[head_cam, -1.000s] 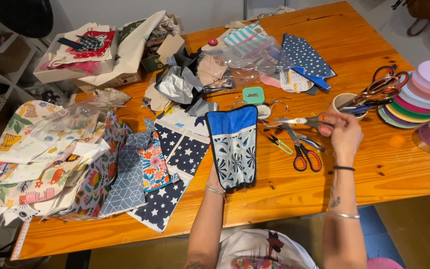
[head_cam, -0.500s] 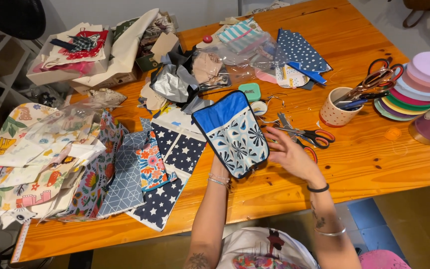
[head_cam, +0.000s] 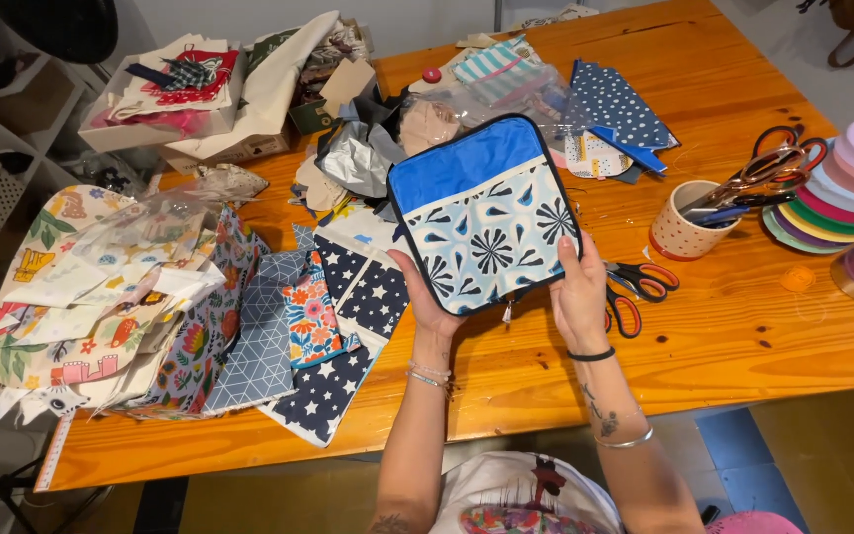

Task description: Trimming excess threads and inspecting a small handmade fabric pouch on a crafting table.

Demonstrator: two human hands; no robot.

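A square fabric pouch (head_cam: 486, 213) with a blue top band and a pale lower panel of dark floral print is lifted above the wooden table (head_cam: 704, 336). My left hand (head_cam: 427, 297) grips its lower left corner from beneath. My right hand (head_cam: 577, 295) grips its lower right edge, fingers lying on the front. A small thread or zipper pull hangs from the bottom edge. Red-handled scissors (head_cam: 640, 289) lie on the table just right of my right hand.
Patterned fabric pieces (head_cam: 249, 326) and a star-print piece (head_cam: 353, 326) spread at the left. A dotted cup (head_cam: 682, 229) holds scissors and tools. Stacked ribbon spools (head_cam: 852, 188) sit at the right edge. Boxes of cloth (head_cam: 165, 94) and bags lie at the back.
My right hand left the tools by the cup and came onto the pouch's right edge. The pouch was raised off the table and now faces the camera, held by both hands.
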